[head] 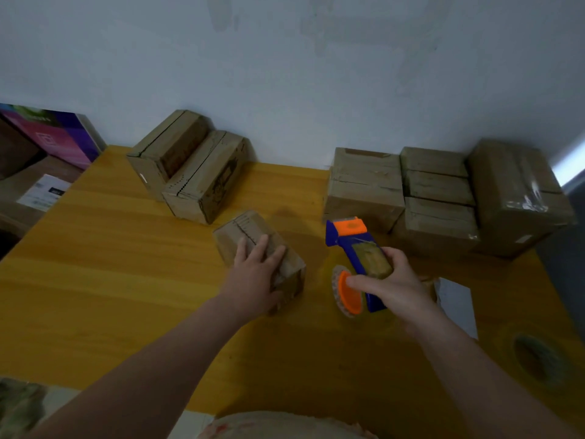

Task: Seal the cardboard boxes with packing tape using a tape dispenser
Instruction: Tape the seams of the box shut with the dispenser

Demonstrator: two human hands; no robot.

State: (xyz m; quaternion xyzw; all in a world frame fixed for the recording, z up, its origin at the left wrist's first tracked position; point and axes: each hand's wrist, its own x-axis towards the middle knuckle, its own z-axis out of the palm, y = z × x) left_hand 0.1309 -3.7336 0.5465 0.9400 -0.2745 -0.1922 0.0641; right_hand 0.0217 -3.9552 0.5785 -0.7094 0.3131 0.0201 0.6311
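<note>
Small box (242,231) at mid-tabletop (126,264), with the left hand (256,274) laid flat on its top, fingers nearly straight. The right hand (395,283), just beside it, is curled round the blue-and-orange dispenser (351,239), held off the box with its orange blade end pointing away from the person. 2 boxes (190,166) stand at the back left, a stack (437,198) at the back right, and a spare tape roll (538,359) lies at the near right.
</note>
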